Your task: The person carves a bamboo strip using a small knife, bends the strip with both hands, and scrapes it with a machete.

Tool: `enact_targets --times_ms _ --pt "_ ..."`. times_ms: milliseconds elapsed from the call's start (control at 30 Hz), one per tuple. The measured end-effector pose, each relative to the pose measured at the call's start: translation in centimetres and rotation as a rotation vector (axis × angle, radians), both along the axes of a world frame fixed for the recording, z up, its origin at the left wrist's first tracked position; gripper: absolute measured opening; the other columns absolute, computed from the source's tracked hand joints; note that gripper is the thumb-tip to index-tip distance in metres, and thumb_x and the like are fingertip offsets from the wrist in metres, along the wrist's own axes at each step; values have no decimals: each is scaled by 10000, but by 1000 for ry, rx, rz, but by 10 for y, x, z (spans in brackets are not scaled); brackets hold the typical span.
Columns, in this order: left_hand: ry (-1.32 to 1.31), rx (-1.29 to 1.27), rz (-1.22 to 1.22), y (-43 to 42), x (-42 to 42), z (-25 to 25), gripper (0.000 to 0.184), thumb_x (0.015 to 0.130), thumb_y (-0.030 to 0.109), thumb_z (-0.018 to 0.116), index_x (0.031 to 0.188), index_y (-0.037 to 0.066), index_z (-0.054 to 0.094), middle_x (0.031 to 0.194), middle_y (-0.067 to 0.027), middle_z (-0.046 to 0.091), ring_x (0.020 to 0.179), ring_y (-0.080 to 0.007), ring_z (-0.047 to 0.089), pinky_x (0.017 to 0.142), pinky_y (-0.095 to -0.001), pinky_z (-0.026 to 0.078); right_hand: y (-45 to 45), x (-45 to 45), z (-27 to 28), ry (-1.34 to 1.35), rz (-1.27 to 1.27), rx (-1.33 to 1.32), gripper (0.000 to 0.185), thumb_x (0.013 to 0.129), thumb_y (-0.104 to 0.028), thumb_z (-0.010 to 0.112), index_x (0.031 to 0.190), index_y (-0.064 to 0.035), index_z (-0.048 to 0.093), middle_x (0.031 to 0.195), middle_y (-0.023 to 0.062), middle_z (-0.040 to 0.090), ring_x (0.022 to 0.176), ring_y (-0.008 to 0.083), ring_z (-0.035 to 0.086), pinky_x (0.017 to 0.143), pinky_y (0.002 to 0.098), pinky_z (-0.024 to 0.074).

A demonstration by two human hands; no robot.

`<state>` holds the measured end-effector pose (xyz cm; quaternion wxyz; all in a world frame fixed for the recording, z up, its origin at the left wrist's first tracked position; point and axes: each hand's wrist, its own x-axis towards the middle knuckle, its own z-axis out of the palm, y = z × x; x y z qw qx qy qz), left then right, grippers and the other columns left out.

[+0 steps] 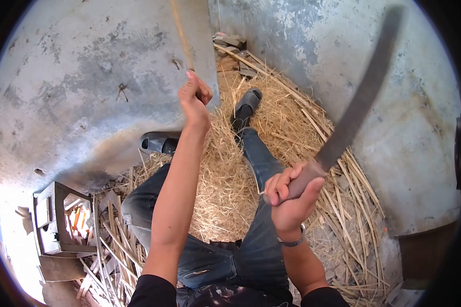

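My left hand (195, 96) is closed around the lower end of a thin bamboo strip (181, 31), which points up and away in front of the wall. In my right hand (295, 197) is the wooden handle of a machete (354, 110), fingers wrapped round it. Its long, dark, curved blade slants up to the right, and the tip is blurred. Blade and strip are well apart. Both forearms reach forward over my legs.
Pale shavings (223, 189) cover the floor between my legs. Long split strips (356, 204) lie along the right wall (415, 123). A small wooden frame (61, 220) stands at the left by more strips. My shoes (248, 102) rest near the left wall (92, 82).
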<state>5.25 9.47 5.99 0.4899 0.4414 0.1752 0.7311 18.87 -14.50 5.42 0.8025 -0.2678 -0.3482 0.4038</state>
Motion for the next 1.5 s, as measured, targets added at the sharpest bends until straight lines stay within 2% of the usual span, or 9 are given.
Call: enact_targets --times_ms 100,267,333,733,967,1267,1367,1433,1500 --pt "-14 -48 -9 -1 -2 1 629 1031 531 524 579 112 401 542 0 350 504 -123 304 515 -296 242 -4 -25 -48 72 -55 18 570 1030 -632 403 902 -78 447 610 11 434 456 110 425 434 262 364" --pt "21 -6 -3 -3 -9 0 619 1032 553 497 607 112 407 546 6 325 510 -121 281 516 -293 225 -54 -25 -166 -287 633 -1111 534 1000 -614 523 945 -85 473 615 -22 396 455 123 411 472 316 425" --pt "35 -8 11 2 -20 -4 619 1032 571 478 620 115 403 552 11 306 517 -120 262 520 -289 219 -59 -16 -189 286 508 -1364 527 1019 -605 493 935 -86 469 618 -26 397 466 107 418 458 294 417" --pt "-117 -32 -418 6 -32 -11 627 1025 582 477 618 125 345 563 20 273 513 -112 225 498 -286 202 -27 -10 -44 -33 13 -160 423 1090 -456 386 955 -62 461 634 5 454 485 92 454 446 238 383" --pt "15 -61 -464 0 -40 -14 689 964 727 439 622 141 320 560 40 247 513 -121 211 530 -288 223 -66 -25 -146 9 525 -1162 466 1048 -527 496 887 -90 484 636 -3 455 481 102 460 460 286 434" --pt "4 -56 -478 8 -46 -15 697 974 743 380 628 142 314 566 39 232 524 -118 210 546 -289 211 -36 10 -40 -39 301 -681 519 1052 -592 395 954 -86 457 601 -13 395 439 100 388 434 268 370" --pt "74 59 -361 15 -32 -33 614 1044 596 400 730 73 472 621 -6 383 556 -151 348 561 -291 346 -38 8 -18 -70 182 -467 522 1059 -587 366 954 -84 457 583 -8 390 429 99 396 420 271 367" --pt "480 123 650 0 -1 -67 453 1063 435 461 1046 -6 562 787 -68 569 694 -230 551 731 -361 487 -47 7 -19 66 209 -367 466 1090 -486 361 957 -52 466 609 7 425 469 105 443 432 249 358" --pt "869 -99 531 -23 -5 -97 401 1052 297 502 1286 -29 488 998 -151 656 905 -323 656 866 -437 510 -50 11 -17 68 217 -425 447 1085 -476 382 959 -56 467 614 8 427 473 105 445 439 249 364"
